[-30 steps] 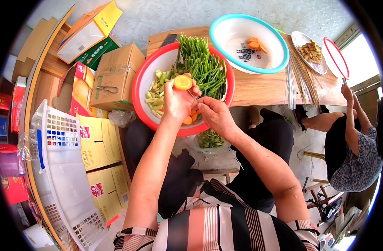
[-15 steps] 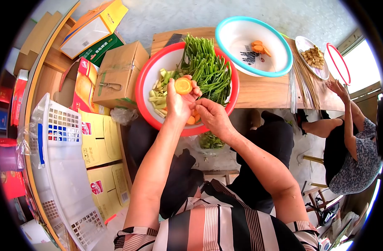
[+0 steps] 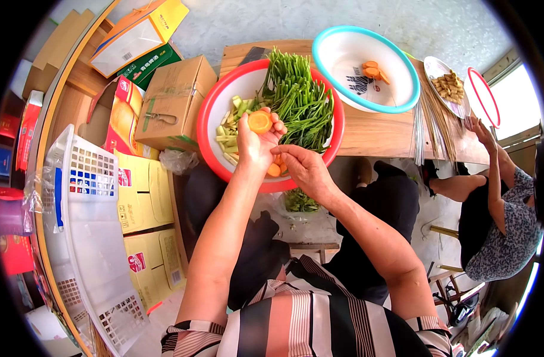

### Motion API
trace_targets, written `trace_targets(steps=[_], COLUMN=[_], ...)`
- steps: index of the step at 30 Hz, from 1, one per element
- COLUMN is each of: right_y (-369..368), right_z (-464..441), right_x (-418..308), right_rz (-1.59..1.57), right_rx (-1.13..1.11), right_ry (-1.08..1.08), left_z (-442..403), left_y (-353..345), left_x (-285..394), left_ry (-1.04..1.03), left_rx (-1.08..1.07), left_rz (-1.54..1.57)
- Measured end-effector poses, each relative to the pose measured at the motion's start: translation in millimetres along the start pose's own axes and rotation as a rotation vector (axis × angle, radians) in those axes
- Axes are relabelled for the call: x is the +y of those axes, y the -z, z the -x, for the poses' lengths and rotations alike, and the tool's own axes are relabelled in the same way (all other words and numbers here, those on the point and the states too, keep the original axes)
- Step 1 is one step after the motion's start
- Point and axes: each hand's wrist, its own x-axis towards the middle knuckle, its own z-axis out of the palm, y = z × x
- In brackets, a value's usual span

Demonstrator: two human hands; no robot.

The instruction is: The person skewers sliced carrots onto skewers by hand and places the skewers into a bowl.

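A round carrot slice (image 3: 259, 122) rests in my left hand (image 3: 254, 146), whose fingers curl round it, palm up. Close beside that palm, my right hand (image 3: 304, 169) has its thumb and forefinger pinched together; whatever lies between them is too small to make out. Both hands are over the near part of a red-rimmed basin (image 3: 204, 128). Inside it are a heap of green leafy stems (image 3: 302, 110), pale green cut pieces (image 3: 227, 134) and some carrot slices (image 3: 274, 169) partly hidden under my hands.
A blue-rimmed basin (image 3: 416, 89) with several carrot slices (image 3: 374, 71) stands on the wooden table (image 3: 367, 134). Thin sticks (image 3: 432, 125) and a plate of brown chunks (image 3: 449, 88) lie further right. Another person (image 3: 501, 220) sits there. Cartons (image 3: 174, 107) and a white plastic basket (image 3: 96, 238) are at left.
The view has shifted slightly, so the basins and table appear a little to the right. The carrot slice stays in my left hand, and my right hand keeps its pinch beside it.
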Motion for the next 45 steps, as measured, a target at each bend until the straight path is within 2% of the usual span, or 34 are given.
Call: trace_targets(steps=[4, 9, 20, 31, 37, 39, 42, 45], right_y=[2.9, 0.5, -2.3, -7.1, -4.4, -3.5, -0.8, -1.0], right_z=[1.1, 1.5, -0.8, -6.1, -16.2, -18.1, -14.6, -2.3], right_x=[-3.5, 4.6, 9.5, 19.1, 19.8, 13.7, 0.9, -2.1], right_rz=[0.024, 0.044, 0.068, 0.042, -0.055, -0.247, -0.317, -0.271], right_rx=[-0.05, 0.011, 0.079, 0.144, 0.096, 0.044, 0.009, -0.041], right_ry=[-0.062, 0.047, 0.05, 0.118, 0.067, -0.048, -0.161, -0.135], left_z=[-1.3, 0.1, 5.2, 12.3, 15.1, 16.5, 15.1, 4.5], left_y=[2.8, 3.3, 2.1, -7.9, -7.2, -11.6, -14.0, -5.5], left_x=[0.7, 0.0, -5.8, -9.4, -18.6, -16.4, -12.6, 0.7], left_ry=[-0.009, 0.025, 0.049, 0.019, 0.049, 0.041, 0.006, -0.093], left_rx=[0.01, -0.018, -0.063, -0.006, -0.066, -0.084, -0.061, -0.088], left_rz=[0.016, 0.038, -0.038, -0.13, -0.162, -0.175, -0.2, -0.11])
